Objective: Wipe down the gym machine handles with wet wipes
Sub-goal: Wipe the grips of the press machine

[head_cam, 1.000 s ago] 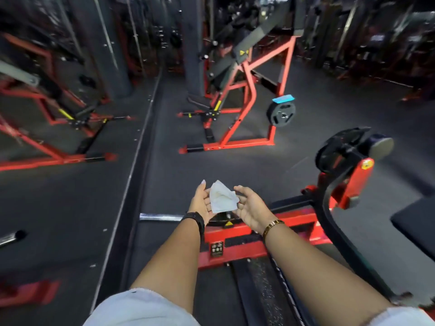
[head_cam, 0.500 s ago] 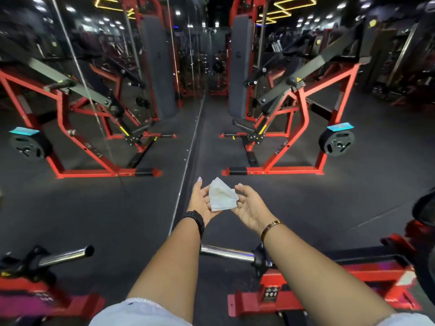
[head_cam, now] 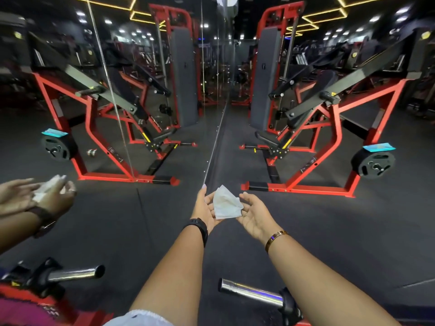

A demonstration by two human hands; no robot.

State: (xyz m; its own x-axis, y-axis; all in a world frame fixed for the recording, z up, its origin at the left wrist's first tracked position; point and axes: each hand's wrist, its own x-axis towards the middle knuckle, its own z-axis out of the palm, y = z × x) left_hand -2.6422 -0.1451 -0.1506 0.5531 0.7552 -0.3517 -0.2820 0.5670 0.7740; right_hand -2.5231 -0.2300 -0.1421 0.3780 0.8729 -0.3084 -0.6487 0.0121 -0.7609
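A black band wraps the left wrist; a thin gold bangle sits on the right. A white sleeve with a gathered edge covers the left upper arm, and the left hand shows a long pale nail.

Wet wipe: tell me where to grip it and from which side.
Take the wet wipe across its folded middle, coming from the right with the right hand, palm up. It is limp and crumpled, so a corner pinch would probably let it droop; the left hand holds its left edge.
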